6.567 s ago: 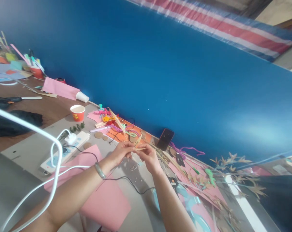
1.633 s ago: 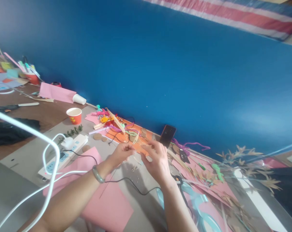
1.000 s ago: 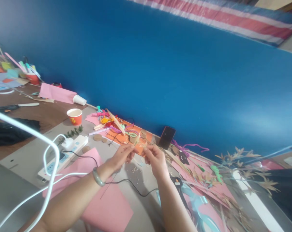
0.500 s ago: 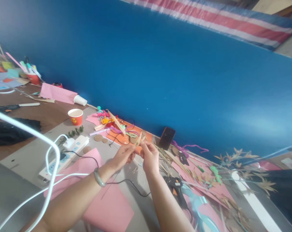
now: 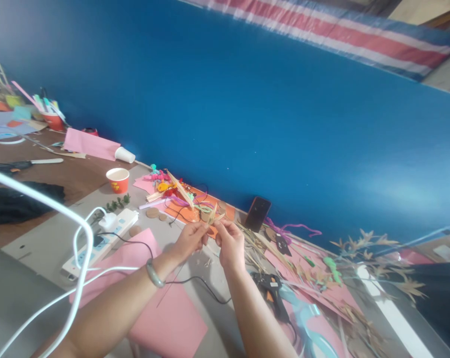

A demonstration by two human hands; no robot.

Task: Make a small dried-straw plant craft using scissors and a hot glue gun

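Observation:
Both my hands meet over the grey table (image 5: 42,233) and pinch a small bundle of pale straw strips (image 5: 213,216). My left hand (image 5: 189,239), with a green bangle on its wrist, grips the strips from the left with closed fingers. From the right, my right hand (image 5: 228,241) pinches the same strips, thumb and fingers together. The strip tips stick up above my fingers. Small straw scraps lie on the table beneath my hands.
A pink paper sheet (image 5: 165,318) lies under my left forearm, crossed by a black cable. A white power strip (image 5: 105,233), a red paper cup (image 5: 118,179), a black phone (image 5: 257,214) against the blue wall, a glue gun (image 5: 269,288) and dried leaf cut-outs (image 5: 321,278) surround them.
My right hand, open and apart 1.6 s ago, has closed in and pinched the straw strips beside my left hand. The view has shifted a little.

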